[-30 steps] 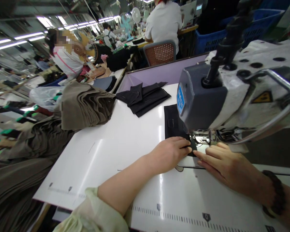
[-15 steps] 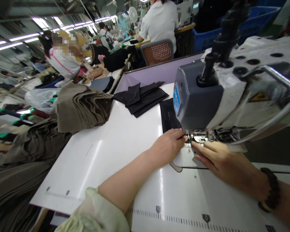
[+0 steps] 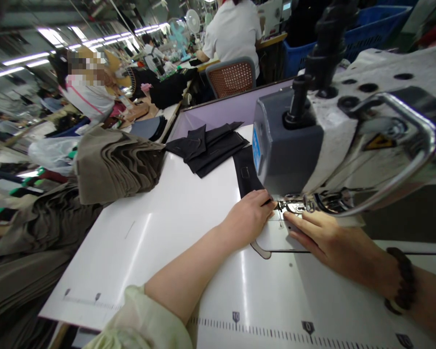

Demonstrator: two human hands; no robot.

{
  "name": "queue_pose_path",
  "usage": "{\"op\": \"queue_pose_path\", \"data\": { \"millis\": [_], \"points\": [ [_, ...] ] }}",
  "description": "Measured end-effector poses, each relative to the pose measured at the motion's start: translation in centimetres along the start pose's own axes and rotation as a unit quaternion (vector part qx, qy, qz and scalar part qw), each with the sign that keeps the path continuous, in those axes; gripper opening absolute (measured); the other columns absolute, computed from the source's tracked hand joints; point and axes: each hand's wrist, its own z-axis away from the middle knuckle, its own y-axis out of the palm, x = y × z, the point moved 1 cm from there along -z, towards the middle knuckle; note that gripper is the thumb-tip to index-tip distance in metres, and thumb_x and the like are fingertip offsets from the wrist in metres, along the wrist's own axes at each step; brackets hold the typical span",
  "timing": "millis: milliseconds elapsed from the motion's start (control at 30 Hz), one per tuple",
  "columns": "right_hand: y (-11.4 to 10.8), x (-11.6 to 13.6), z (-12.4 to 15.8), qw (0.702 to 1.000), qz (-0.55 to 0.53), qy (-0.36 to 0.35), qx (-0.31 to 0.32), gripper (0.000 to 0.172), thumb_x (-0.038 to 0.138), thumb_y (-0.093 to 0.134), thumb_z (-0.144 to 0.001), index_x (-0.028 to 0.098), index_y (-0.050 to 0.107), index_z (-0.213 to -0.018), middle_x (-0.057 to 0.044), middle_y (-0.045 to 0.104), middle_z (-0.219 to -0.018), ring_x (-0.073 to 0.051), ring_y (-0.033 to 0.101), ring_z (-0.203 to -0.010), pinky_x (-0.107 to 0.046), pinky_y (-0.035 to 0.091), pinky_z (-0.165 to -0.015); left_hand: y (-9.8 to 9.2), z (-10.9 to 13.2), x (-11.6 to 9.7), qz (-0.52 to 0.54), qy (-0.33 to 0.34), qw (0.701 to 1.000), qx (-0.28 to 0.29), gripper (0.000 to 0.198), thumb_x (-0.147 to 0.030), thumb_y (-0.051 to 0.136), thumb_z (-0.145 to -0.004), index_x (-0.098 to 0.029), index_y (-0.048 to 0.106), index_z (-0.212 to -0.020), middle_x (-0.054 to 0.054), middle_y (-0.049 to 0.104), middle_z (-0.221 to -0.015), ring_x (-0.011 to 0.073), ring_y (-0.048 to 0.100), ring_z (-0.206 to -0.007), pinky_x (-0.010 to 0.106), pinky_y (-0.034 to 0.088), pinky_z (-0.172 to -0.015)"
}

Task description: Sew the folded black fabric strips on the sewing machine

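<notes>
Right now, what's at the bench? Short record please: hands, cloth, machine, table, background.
left hand: pressed on black cloth
right hand: outstretched in front of the sewing machine; contact with cloth unclear
right wrist: dark beaded bracelet
table: white, ruler marks toward the near side
dark pieces: piled on the table, behind the left hand
brown cloth stack: at the table's left side
background: chair, co-worker in white shirt

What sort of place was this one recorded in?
Most likely a garment-sewing workshop: a sewing machine stands over the white table, stacked brown cloth lies at its left, and co-workers sit at other workstations beyond.
</notes>
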Motion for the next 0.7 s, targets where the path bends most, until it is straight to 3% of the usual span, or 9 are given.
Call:
{"op": "queue_pose_path", "data": {
  "millis": [200,400,533,700],
  "points": [
    [-0.3,0.1,-0.2,1.000,-0.013,0.008,-0.005,0.027,0.028,0.039,-0.093,0.017,0.061,-0.103,-0.007,0.065,-0.083,-0.016,0.059,-0.073,-0.028,0.040,-0.065,-0.1,0.1,-0.1,-0.016,-0.002,1.000,-0.010,0.017,-0.019,0.047,-0.090,-0.011,0.060,-0.096,0.008,0.059,-0.096,0.0208,0.055,-0.095,0.032,0.049,-0.083],
    [0.3,-0.1,0.2,1.000,0.008,-0.003,-0.015,0.032,0.029,0.036,-0.094,0.015,0.057,-0.114,-0.007,0.065,-0.087,-0.016,0.059,-0.073,-0.030,0.042,-0.070,-1.7,0.9,-2.9,-0.076,-0.083,0.990,0.088,0.027,-0.031,0.042,-0.092,-0.011,0.057,-0.101,0.008,0.057,-0.089,0.0223,0.055,-0.081,0.032,0.050,-0.059],
    [0.8,-0.3,0.5,1.000,-0.006,0.008,0.003,0.033,0.030,0.036,-0.095,0.018,0.052,-0.121,-0.005,0.063,-0.082,-0.017,0.058,-0.075,-0.030,0.042,-0.070,-1.7,1.3,-3.6,-0.082,-0.056,0.990,0.097,0.028,-0.031,0.039,-0.093,-0.011,0.057,-0.099,0.007,0.053,-0.087,0.0208,0.052,-0.080,0.031,0.048,-0.061],
    [0.9,-0.4,0.6,1.000,-0.024,0.008,0.016,0.032,0.031,0.037,-0.094,0.018,0.056,-0.116,-0.007,0.062,-0.083,-0.019,0.058,-0.083,-0.034,0.042,-0.075,-0.9,1.3,-3.0,-0.068,-0.029,0.994,0.082,0.025,-0.029,0.042,-0.092,-0.010,0.059,-0.095,0.007,0.051,-0.085,0.0195,0.051,-0.078,0.030,0.047,-0.065]
  ]
}}
